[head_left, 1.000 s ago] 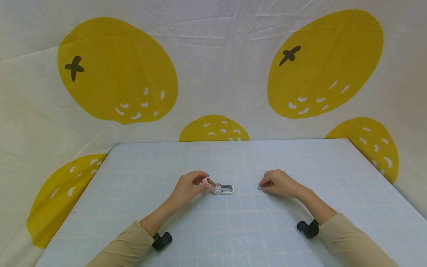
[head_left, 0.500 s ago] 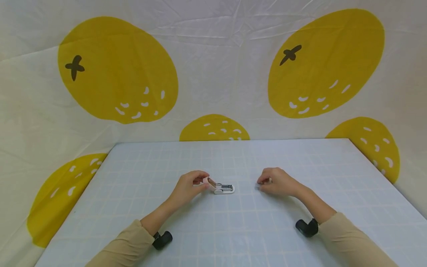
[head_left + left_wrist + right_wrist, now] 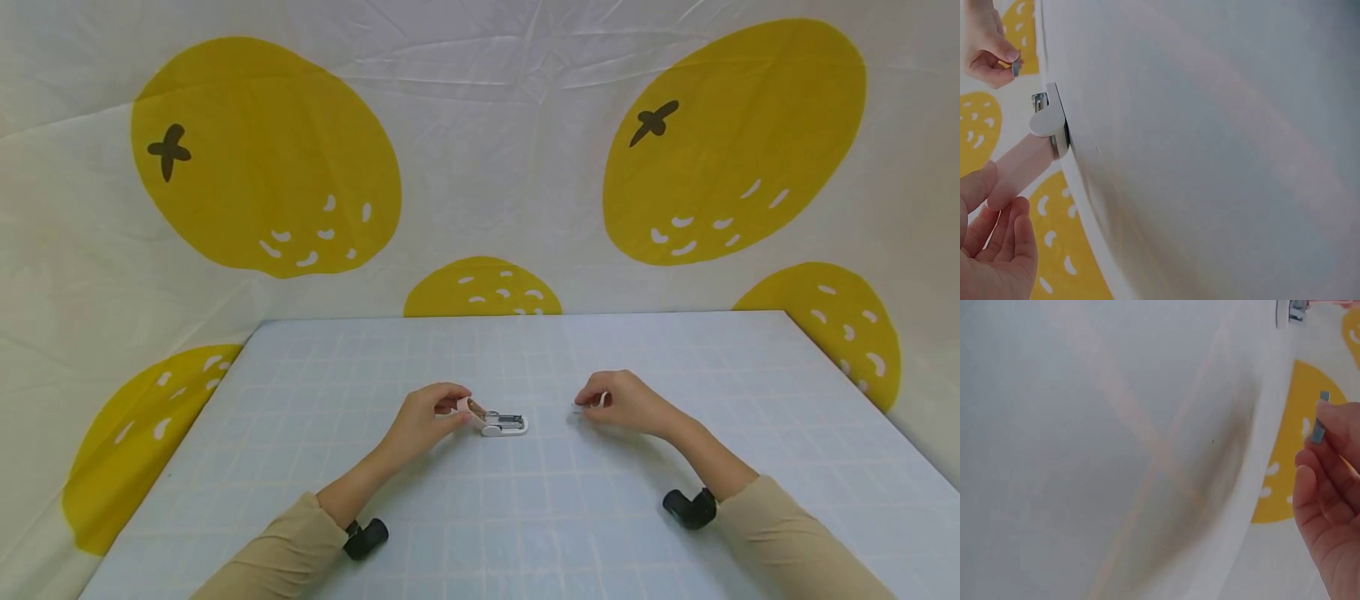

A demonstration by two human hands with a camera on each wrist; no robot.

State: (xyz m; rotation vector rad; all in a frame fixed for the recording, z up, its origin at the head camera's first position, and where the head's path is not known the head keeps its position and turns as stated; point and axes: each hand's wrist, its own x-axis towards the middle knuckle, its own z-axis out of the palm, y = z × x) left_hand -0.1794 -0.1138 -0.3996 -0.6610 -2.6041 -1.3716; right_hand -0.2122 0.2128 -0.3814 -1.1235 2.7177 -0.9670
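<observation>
Head view: stapler [image 3: 502, 426], white, pink handle [image 3: 1021, 170] raised, on pale gridded bench [image 3: 480, 517], between hands; any lettering too small to make out. Left hand [image 3: 426, 417]: fingers pinching end of pink handle. Right hand [image 3: 628, 405]: fingers pinched on small grey strip [image 3: 1319, 432], held above bench. Backdrop [image 3: 495, 175]: white, yellow fruit print.

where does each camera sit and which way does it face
Head: worn on the head, facing forward and down at the pale blue gridded table; left hand, right hand and beige sleeves show.
Left wrist: on that wrist, facing the left hand holding the pink-and-white stapler; right hand shows beyond.
Right wrist: on that wrist, facing the right hand pinching a small grey strip.
Shared: both wrist views show the stapler and right hand.
</observation>
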